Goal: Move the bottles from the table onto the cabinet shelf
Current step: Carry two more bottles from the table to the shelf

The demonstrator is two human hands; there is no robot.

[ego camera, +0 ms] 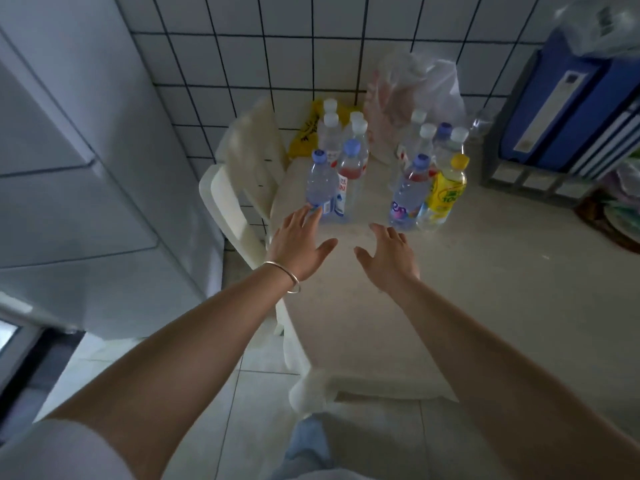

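Several plastic bottles stand in two clusters at the far end of a pale table (485,289). The left cluster's nearest is a clear bottle with a blue cap (320,183), with a red-label bottle (349,174) beside it. On the right stand a blue-capped bottle with a purple label (410,194) and a yellow-label bottle (446,192). My left hand (299,245), with a silver bangle on its wrist, is open; its fingertips reach the base of the clear blue-capped bottle. My right hand (389,258) is open just in front of the purple-label bottle, apart from it.
A white cabinet (76,188) fills the left side. A cream plastic chair (239,188) stands between cabinet and table. Plastic bags (415,84) lie behind the bottles against the tiled wall. Blue binders in a grey rack (568,109) sit at the right.
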